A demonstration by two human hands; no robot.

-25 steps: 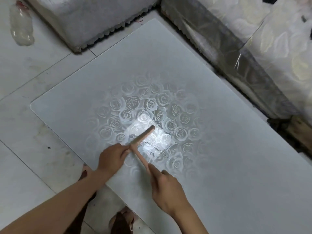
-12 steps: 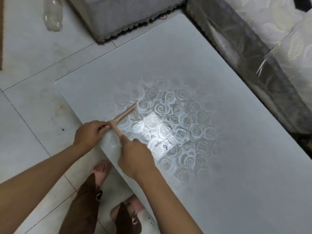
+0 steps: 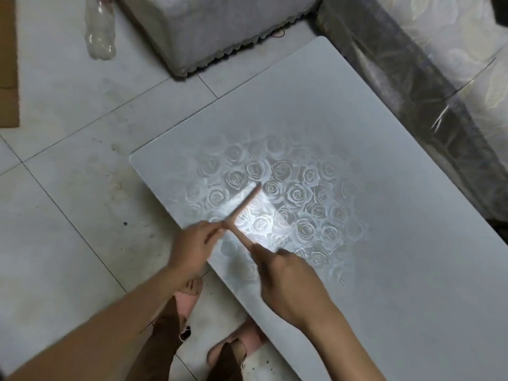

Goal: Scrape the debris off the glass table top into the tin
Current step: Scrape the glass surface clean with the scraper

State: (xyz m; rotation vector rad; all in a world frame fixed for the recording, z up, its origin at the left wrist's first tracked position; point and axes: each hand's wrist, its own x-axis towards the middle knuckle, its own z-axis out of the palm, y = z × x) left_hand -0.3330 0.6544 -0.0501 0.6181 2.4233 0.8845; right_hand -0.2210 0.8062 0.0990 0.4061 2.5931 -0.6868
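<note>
pink t-shaped scraper (image 3: 242, 204) slid edgeward on rose-patterned glass (image 3: 384, 270); left hand (image 3: 192, 248) pinches, right hand (image 3: 286, 281) grips it.

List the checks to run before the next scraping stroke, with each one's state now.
1. Left hand pinches the scraper at its crossbar end: ok.
2. Right hand grips the scraper handle: ok.
3. Scraper edge flat on the glass table top: cannot tell, blurred.
4. Debris near the scraper: ok, dark marks beside it.
5. Tin in view to receive debris: not ok, none visible.
</note>
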